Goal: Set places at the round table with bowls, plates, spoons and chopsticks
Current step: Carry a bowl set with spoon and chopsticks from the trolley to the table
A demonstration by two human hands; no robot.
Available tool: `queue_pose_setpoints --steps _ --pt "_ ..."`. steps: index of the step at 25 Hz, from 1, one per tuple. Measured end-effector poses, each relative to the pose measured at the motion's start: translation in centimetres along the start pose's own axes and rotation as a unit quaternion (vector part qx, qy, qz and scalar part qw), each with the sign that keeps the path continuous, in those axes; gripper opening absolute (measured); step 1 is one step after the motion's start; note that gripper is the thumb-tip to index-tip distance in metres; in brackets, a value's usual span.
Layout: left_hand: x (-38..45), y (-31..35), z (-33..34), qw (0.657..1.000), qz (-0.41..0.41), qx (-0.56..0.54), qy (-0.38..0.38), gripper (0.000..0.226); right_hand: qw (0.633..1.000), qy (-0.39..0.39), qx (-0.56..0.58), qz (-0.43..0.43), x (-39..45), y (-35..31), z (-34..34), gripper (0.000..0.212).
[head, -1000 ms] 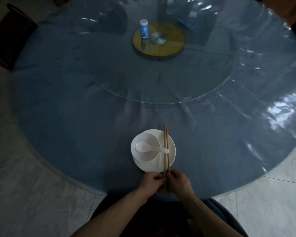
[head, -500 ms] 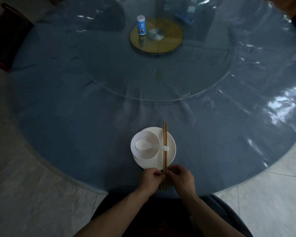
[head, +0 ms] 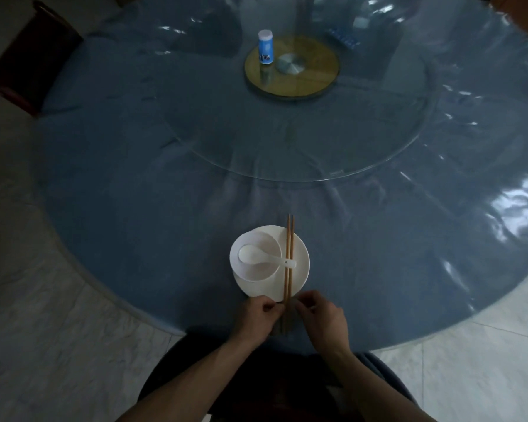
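Left hand (head: 258,315): at the near table edge, fingers curled, thumb and forefinger pinched against the near end of the chopsticks from the left.

Right hand (head: 320,313): just beside the left, fingers curled; its fingertips sit at the chopsticks' right side, though whether they touch the sticks cannot be told.

Chopsticks (head: 288,257): one wooden pair, side by side, lying across the right part of the plate and pointing away from the person, far tips past the plate's far rim.

Plate (head: 301,269): white, round, on the table near its near edge.

Bowl (head: 256,274): white, resting on the left part of the plate.

Spoon (head: 265,257): white, scoop in the bowl, handle running right under the chopsticks.

Round table (head: 134,223): covered with blue cloth under clear plastic.

Glass turntable (head: 317,147): large, at the table's centre, over a wooden disc (head: 314,77).

Small bottle (head: 265,47): blue and white, upright on the turntable.

Chair (head: 28,56): dark, far left.
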State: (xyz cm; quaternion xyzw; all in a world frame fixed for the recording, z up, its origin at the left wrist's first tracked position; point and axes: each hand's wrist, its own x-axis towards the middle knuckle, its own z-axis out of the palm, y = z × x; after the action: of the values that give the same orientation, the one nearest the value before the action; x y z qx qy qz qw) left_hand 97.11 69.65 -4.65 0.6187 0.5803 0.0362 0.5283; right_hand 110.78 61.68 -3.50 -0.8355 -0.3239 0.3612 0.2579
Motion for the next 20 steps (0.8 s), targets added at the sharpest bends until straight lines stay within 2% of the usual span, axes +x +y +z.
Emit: queue_pose_setpoints --steps 2,5,9,13,16,20 --pt "-0.5 0.1 -0.6 0.999 0.001 0.039 0.021 0.016 0.990 0.000 -0.127 -0.063 -0.2 0.2 -1.2 0.013" --pt "-1.7 0.3 -1.9 0.996 0.018 0.084 0.029 0.022 0.962 -0.034 -0.214 -0.166 -0.7 0.0 -2.7 0.021" --pt "-4.1 0.0 -4.5 0.981 0.091 0.153 0.078 0.023 0.924 -0.070 -0.233 -0.296 -1.3 -2.5 -3.0 0.020" --pt "-8.2 -1.9 -8.9 0.956 0.138 0.193 0.172 0.028 0.887 -0.098 -0.238 -0.384 -3.0 -6.6 -0.4 0.034" --pt "-12.5 -5.1 -12.5 0.940 0.133 0.191 0.248 0.036 0.850 -0.116 -0.238 -0.455 -5.1 -10.4 2.8 0.039" --pt "-19.4 -11.1 -16.5 0.923 0.083 0.164 0.338 0.044 0.805 -0.135 -0.246 -0.523 -9.7 -15.4 8.8 0.035"
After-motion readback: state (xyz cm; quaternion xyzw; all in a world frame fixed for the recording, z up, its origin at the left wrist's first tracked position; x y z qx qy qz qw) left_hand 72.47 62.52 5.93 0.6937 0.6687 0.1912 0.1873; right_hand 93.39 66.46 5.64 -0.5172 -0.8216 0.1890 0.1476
